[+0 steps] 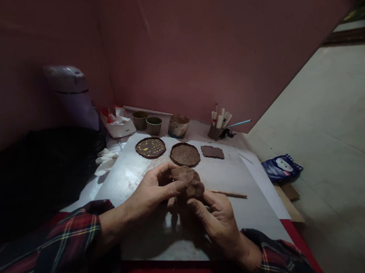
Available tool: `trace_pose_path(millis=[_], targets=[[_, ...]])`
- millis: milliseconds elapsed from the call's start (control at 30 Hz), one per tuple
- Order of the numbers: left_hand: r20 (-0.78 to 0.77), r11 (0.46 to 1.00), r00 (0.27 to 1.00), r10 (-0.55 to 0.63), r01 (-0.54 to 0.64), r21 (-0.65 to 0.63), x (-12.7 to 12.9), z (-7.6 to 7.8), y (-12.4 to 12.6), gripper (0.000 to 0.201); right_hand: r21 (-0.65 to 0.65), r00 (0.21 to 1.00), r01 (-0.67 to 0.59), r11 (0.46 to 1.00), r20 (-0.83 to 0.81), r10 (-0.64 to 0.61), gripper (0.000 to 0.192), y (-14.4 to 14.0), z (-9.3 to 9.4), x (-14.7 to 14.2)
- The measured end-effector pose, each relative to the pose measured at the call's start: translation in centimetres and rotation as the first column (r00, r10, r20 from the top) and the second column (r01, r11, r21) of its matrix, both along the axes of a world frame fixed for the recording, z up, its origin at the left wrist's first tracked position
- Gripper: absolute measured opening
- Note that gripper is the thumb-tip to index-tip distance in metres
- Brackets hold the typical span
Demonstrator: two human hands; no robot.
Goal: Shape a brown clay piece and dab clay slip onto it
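A lump of brown clay (189,181) is held up between both hands over the pale work board (246,223). My left hand (156,185) grips its left side, thumb across the front. On the lower right, my right hand (216,216) has its thumb and fingers closed round the clay. A thin wooden stick (231,194) lies on the board, partly hidden behind my right hand. Beyond the hands lie a round clay plate with yellow marks (150,148), a plain round clay plate (185,155) and a small rectangular clay slab (212,152).
Along the back stand two cups (154,126), a clay-smeared bowl (178,126) and a holder of tools (215,130). Crumpled white tissue (106,159) lies at the left, near a dark bag (48,173). A blue packet (282,167) sits beyond the right edge.
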State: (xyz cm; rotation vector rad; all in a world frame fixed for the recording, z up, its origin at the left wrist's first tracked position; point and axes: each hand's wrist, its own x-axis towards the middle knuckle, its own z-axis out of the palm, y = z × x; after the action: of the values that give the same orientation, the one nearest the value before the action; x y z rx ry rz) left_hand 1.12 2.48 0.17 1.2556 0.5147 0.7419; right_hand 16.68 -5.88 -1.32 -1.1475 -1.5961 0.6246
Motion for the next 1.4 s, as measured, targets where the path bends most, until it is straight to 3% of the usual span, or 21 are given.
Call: trace_pose_path(millis=[267, 533, 700, 1000, 1133, 1300, 1400], targets=[[-0.004, 1.0, 1.0, -0.005, 0.005, -0.001, 0.09, 0.13, 0.1, 0.027, 0.031, 0.999, -0.024, 0.999, 0.049, 0.023, 0.02, -0.18, 0.44, 0.03], [-0.026, 0.999, 0.999, 0.031, -0.031, -0.023, 0.09, 0.33, -0.09, 0.032, -0.002, 0.997, -0.062, 0.998, -0.035, 0.061, 0.041, 0.32, 0.11, -0.05], [-0.005, 1.0, 1.0, 0.028, -0.028, -0.006, 0.09, 0.17, -0.08, 0.028, -0.064, 0.998, -0.033, 0.997, -0.047, 0.03, 0.031, 0.25, 0.13, -0.26], [0.0, 0.999, 0.999, 0.033, -0.033, -0.029, 0.09, -0.03, 0.0, 0.028, 0.001, 0.999, -0.042, 0.999, 0.024, 0.042, 0.02, -0.16, 0.08, -0.18], [0.011, 1.0, 1.0, 0.004, -0.004, -0.008, -0.04, 0.21, 0.0, 0.027, -0.024, 0.998, -0.063, 0.998, 0.021, 0.064, 0.022, -0.2, 0.19, -0.19], [-0.001, 1.0, 1.0, 0.016, -0.016, -0.016, -0.03, 0.26, -0.06, 0.039, -0.046, 0.998, -0.059, 0.997, 0.002, 0.059, 0.028, 0.1, -0.12, -0.03], [-0.006, 1.0, 1.0, 0.021, -0.021, -0.015, 0.01, 0.17, -0.1, 0.033, -0.028, 0.998, -0.061, 0.998, -0.034, 0.06, 0.033, 0.23, -0.12, 0.02]])
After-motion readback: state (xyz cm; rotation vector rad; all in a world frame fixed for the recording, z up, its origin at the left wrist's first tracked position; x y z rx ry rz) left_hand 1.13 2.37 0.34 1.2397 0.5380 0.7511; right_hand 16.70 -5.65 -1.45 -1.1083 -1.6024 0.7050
